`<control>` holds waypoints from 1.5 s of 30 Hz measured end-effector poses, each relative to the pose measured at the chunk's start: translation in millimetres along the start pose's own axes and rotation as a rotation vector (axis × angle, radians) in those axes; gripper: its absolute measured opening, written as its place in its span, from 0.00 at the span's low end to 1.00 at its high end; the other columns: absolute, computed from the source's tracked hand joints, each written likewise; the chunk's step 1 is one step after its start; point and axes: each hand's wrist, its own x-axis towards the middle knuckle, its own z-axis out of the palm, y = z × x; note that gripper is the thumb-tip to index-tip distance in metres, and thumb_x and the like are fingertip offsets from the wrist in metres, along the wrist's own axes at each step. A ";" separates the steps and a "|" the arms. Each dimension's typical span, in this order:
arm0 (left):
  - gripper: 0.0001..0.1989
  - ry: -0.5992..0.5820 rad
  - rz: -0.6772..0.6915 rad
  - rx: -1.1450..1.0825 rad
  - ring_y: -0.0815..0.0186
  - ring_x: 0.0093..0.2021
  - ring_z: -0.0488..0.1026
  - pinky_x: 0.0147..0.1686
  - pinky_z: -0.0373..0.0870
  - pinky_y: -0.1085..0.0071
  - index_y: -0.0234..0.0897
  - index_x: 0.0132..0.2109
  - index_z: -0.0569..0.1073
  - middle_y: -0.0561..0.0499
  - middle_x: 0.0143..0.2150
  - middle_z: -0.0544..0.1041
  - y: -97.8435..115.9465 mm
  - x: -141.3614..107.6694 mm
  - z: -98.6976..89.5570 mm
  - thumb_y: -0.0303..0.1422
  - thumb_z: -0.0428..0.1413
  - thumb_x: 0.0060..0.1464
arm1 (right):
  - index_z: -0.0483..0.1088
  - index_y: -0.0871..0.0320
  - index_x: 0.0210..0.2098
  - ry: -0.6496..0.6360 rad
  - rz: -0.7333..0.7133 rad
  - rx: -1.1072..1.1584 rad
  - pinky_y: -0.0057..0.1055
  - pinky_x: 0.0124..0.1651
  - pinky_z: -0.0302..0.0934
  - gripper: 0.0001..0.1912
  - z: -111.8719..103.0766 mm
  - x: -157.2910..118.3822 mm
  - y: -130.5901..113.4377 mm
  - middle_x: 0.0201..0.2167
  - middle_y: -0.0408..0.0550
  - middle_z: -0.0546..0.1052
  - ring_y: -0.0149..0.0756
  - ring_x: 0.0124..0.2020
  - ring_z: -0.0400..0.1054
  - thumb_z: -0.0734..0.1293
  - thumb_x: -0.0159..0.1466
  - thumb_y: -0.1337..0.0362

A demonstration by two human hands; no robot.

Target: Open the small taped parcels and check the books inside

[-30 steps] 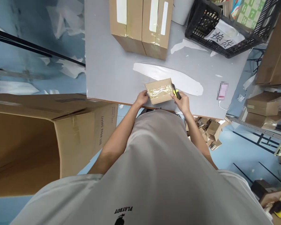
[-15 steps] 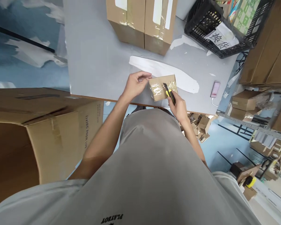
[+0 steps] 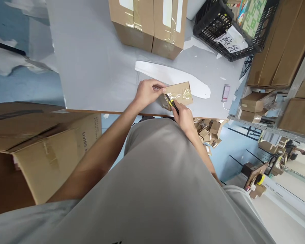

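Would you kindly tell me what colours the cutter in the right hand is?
The cutter is black and yellow, in the head view.

The person wears a loose grey shirt (image 3: 155, 176), softly creased, its short sleeves (image 3: 240, 199) ending toward eight and four o'clock. A scrap of black print (image 3: 116, 242) shows between six and seven. Dark cloth (image 3: 146, 117) peeks past the hem (image 3: 156, 119) at twelve. Left hand (image 3: 147, 90) and right hand (image 3: 185, 119) are bare.
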 end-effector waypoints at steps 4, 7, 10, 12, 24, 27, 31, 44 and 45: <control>0.08 0.010 -0.002 -0.019 0.55 0.48 0.85 0.59 0.84 0.59 0.38 0.43 0.90 0.50 0.44 0.88 -3.5 1.7 1.8 0.31 0.73 0.55 | 0.65 0.60 0.80 -0.040 0.064 -0.084 0.41 0.64 0.72 0.29 -5.4 -1.2 -17.2 0.62 0.64 0.84 0.54 0.60 0.82 0.56 0.84 0.62; 0.09 0.040 -0.060 -0.054 0.54 0.49 0.84 0.59 0.82 0.59 0.36 0.43 0.90 0.48 0.45 0.88 -5.1 1.0 4.9 0.30 0.74 0.53 | 0.63 0.61 0.81 -0.079 0.137 -0.149 0.43 0.64 0.73 0.29 -8.4 -2.5 -34.0 0.62 0.66 0.84 0.55 0.58 0.83 0.55 0.84 0.63; 0.10 0.065 -0.087 -0.028 0.53 0.48 0.84 0.57 0.81 0.61 0.37 0.43 0.89 0.48 0.43 0.89 -4.9 -1.1 8.6 0.31 0.74 0.52 | 0.63 0.64 0.80 -0.125 0.199 -0.195 0.46 0.61 0.75 0.29 -7.1 2.4 -49.0 0.57 0.69 0.86 0.57 0.55 0.85 0.54 0.84 0.66; 0.08 0.097 -0.097 -0.003 0.54 0.47 0.84 0.55 0.81 0.64 0.37 0.42 0.89 0.49 0.41 0.89 -3.2 -2.7 10.8 0.31 0.73 0.53 | 0.65 0.65 0.78 -0.131 0.218 -0.216 0.47 0.59 0.77 0.27 -5.1 8.1 -56.0 0.54 0.69 0.87 0.57 0.54 0.85 0.55 0.82 0.68; 0.08 0.147 -0.103 0.045 0.58 0.44 0.85 0.50 0.79 0.68 0.37 0.45 0.89 0.49 0.47 0.89 7.9 -10.9 12.9 0.33 0.70 0.59 | 0.72 0.62 0.69 -0.220 0.283 -0.277 0.45 0.56 0.78 0.21 -17.2 5.9 -69.2 0.54 0.72 0.86 0.57 0.56 0.85 0.57 0.82 0.71; 0.09 0.143 -0.127 0.017 0.59 0.43 0.85 0.47 0.78 0.69 0.37 0.46 0.89 0.48 0.48 0.89 6.8 -9.2 13.0 0.34 0.71 0.61 | 0.72 0.58 0.70 -0.194 0.244 -0.235 0.47 0.56 0.77 0.21 -19.3 5.9 -61.3 0.52 0.67 0.87 0.57 0.54 0.85 0.57 0.83 0.67; 0.09 0.152 -0.168 -0.025 0.59 0.43 0.85 0.44 0.77 0.71 0.35 0.46 0.88 0.48 0.44 0.89 4.2 -7.3 14.0 0.33 0.73 0.60 | 0.70 0.55 0.74 -0.145 0.211 -0.185 0.46 0.57 0.76 0.23 -20.6 8.3 -55.7 0.51 0.64 0.88 0.57 0.51 0.85 0.58 0.84 0.65; 0.12 0.152 -0.186 0.002 0.58 0.42 0.86 0.43 0.77 0.71 0.35 0.48 0.89 0.48 0.44 0.89 2.4 -6.4 10.5 0.37 0.75 0.60 | 0.73 0.58 0.71 -0.197 0.212 -0.216 0.46 0.58 0.76 0.21 -23.1 22.7 -61.4 0.53 0.66 0.87 0.57 0.56 0.85 0.57 0.85 0.66; 0.13 0.148 -0.177 0.014 0.58 0.41 0.85 0.43 0.77 0.71 0.36 0.48 0.89 0.48 0.44 0.89 1.4 -5.7 10.4 0.38 0.75 0.60 | 0.72 0.58 0.71 -0.199 0.211 -0.221 0.46 0.58 0.77 0.21 -23.9 21.8 -62.5 0.53 0.66 0.87 0.57 0.55 0.85 0.58 0.85 0.66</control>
